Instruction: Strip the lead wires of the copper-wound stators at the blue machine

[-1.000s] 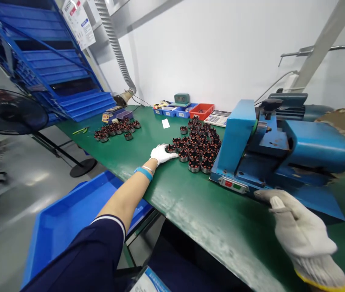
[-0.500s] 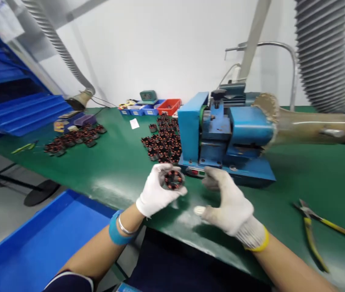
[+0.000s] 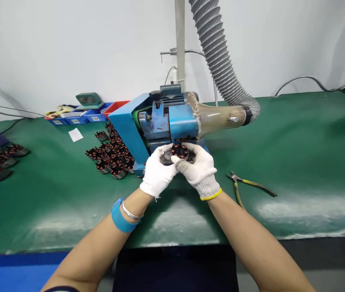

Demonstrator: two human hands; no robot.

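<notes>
Between my two white-gloved hands is a motor stator [image 3: 179, 151], a dark ring with copper windings showing inside. My left hand [image 3: 159, 168] grips its left side, and my right hand [image 3: 198, 166] is closed round its right side, thumb in front. Both hands hold the ring against or just in front of the blue belt-driven machine [image 3: 184, 121]; whether it touches the machine is hidden. To the left of the machine, several similar stators [image 3: 111, 152] stand in a cluster on the green table [image 3: 57, 194].
Yellow-handled cutting pliers [image 3: 253, 184] lie open right of my hands. A grey duct hose [image 3: 221, 56] joins the machine's right end. Blue bins [image 3: 78, 117], a red bin [image 3: 116, 107] and a white paper [image 3: 75, 135] are at back left. More stators [image 3: 0, 160] sit far left.
My view has swung right. My left hand has carried the stator up to the machine, and my right hand, open and apart before, now grips the stator too.
</notes>
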